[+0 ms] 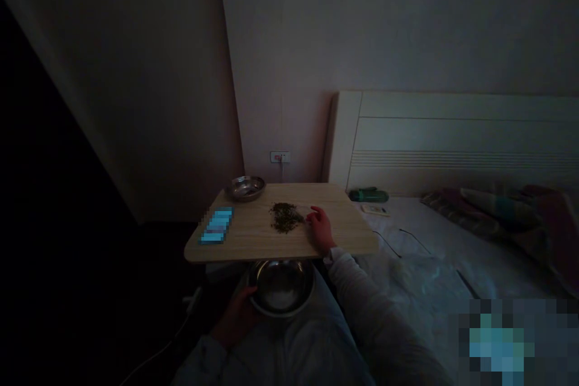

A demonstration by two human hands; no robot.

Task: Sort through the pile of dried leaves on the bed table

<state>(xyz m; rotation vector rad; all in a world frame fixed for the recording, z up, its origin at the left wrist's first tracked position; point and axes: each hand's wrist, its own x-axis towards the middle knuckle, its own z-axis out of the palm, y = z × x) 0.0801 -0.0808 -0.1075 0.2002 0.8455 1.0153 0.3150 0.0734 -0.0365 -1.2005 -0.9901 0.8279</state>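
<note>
My left hand point(239, 310) grips the left rim of a shiny metal bowl point(309, 292), thumb over the edge. The bowl rests on my lap, just below the near edge of a light wooden tabletop point(253, 244). On the tabletop lies a loose, scattered pile of small dark dried bits point(284, 220). My right hand point(321, 230) is at the pile's right side, wrist over the table, with the fingers drawn together and the index finger partly raised. A small greyish thing shows between its fingertips and the pile; the dim light hides what it is.
Another metal bowl point(246, 188) stands at the table's far left corner. A pixelated bright rectangle point(217, 226) lies at the left. Rightward is a bed point(407, 235) holding a green bottle point(370, 195), a pale remote-like object point(375, 210) and a crumpled blanket point(493, 211). A wall socket point(280, 157) is behind.
</note>
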